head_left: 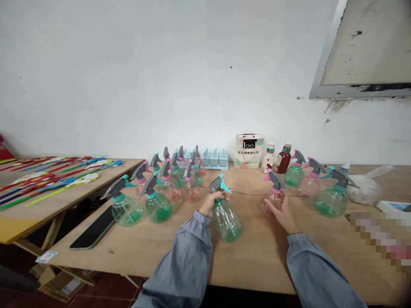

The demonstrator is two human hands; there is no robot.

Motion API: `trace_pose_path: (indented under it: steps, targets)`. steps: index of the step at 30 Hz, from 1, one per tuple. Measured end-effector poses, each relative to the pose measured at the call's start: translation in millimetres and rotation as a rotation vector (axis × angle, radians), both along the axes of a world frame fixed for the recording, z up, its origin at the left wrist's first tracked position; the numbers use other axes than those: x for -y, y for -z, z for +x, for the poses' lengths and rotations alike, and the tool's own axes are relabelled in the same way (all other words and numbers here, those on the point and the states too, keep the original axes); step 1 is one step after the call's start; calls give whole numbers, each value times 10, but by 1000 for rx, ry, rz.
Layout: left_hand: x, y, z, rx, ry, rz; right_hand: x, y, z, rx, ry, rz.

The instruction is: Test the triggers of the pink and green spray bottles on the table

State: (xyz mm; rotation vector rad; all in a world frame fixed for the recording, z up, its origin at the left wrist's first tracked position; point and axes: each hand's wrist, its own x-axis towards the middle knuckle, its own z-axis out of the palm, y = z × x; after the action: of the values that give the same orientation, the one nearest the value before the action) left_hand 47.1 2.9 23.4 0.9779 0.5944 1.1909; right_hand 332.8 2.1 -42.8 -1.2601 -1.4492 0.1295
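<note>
My left hand [211, 202] grips the neck of a green spray bottle [226, 220] with a grey head and teal trigger, tilted over the wooden table [257, 261]. My right hand [284, 214] rests on the table with fingers apart, touching a pink spray bottle [272, 196] with a grey head and pink trigger. Both arms wear grey sleeves.
Several green and pink spray bottles [160, 188] crowd the left. More spray bottles [330, 196] stand at the right, by a plastic bag [366, 186]. A black phone [94, 229] lies at the left edge. A small box [248, 150], two bottles [278, 158] and a blue tray [215, 160] line the wall.
</note>
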Motion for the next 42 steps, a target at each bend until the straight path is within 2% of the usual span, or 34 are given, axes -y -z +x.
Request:
trace_pose_path:
  steps: [6,10,15,18,23,26,28,30,33,35,38,42]
  targets:
    - [15,-26,-4,-25,-28,-5,-22,39,15,-11,-7,-20]
    - [52,-63,7,-42,-69,90,-23,40,18,-6,-12,-21]
    - [48,-56,26,-11,-108,13,4,5,4,-6,-6,-7]
    - [76,-87,33,-30,-225,80,14,-4,1,-1,-8,-8]
    - [213,-192,-94,-304,-436,252,-6,23,10,-1,1,-4]
    - [304,-191,-341,-417,-713,308,-19,30,14,-5,1,-11]
    - [353,-151,-565,-504,-935,318,-17,22,12,-10,-2,-17]
    - [383,-92,-794,-615,-1094,360,-12,13,8,-11,-8,-9]
    - [371,-4,-1054,-752,-1152,446,-10,18,7,-8,-6,-1]
    - [328,43,-1142,-792,-1166,465,-18,34,11,-14,-2,-5]
    - [237,87,-1165,-775,-1179,479,-31,57,20,-23,-5,-12]
    - [134,115,-1124,-687,-1172,589,-35,60,24,-11,-31,-16]
